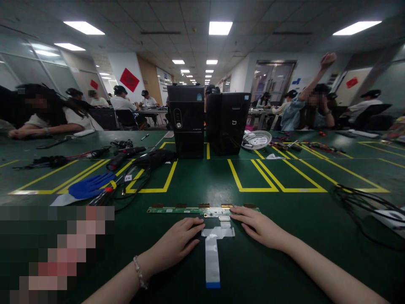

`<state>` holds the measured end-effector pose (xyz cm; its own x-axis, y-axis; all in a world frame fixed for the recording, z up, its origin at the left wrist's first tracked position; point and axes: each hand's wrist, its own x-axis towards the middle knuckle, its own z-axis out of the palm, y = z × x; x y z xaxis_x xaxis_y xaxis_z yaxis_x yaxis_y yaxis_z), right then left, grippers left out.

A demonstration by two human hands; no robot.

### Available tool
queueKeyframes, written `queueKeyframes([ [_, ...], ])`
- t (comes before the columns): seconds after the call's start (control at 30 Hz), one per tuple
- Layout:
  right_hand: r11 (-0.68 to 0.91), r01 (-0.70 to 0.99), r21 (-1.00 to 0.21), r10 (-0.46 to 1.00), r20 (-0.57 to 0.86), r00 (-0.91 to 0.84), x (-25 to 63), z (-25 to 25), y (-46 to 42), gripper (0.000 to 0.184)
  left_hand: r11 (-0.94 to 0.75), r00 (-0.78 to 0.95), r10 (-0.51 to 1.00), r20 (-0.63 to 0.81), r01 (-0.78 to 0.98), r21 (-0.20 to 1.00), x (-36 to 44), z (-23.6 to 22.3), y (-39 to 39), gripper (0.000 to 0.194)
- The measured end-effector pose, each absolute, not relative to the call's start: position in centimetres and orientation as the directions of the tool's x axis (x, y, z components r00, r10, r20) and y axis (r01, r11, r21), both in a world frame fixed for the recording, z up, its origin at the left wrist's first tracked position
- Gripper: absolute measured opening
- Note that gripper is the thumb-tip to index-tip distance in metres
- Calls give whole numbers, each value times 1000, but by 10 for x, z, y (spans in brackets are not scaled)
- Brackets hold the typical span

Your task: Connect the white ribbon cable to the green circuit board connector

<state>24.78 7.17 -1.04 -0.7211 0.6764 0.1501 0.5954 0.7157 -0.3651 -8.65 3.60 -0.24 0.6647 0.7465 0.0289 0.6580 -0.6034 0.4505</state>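
A long narrow green circuit board [167, 210] lies crosswise on the dark green table in front of me. From its middle a white flat ribbon cable [212, 259] runs toward me, with a sideways fold near the board and a blue end. My left hand [182, 238] rests left of the fold, fingers extended, fingertips at the cable's left edge and just below the board. On the other side my right hand [261, 226] lies with fingers spread, its index fingertip on the board's right half. Neither hand grips anything. A beaded bracelet circles my left wrist.
Two black computer towers [186, 122] stand beyond the board. To the left lie a blue glove [91, 185] and a black heat gun [155, 158]. Black cables [351, 207] coil at right, near a white basket [257, 139]. People sit around; the lower left is pixelated.
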Motion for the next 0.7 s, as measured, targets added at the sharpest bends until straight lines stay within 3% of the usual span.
queueKeyframes([
  [0.47,686,640,-347,714,152,-683,267,-16,60,43,-626,673,739,46,659,417,-87,-1,34,48],
  [0.7,600,761,-248,800,149,-582,300,-24,32,42,-662,689,721,81,649,375,-85,-1,32,46],
])
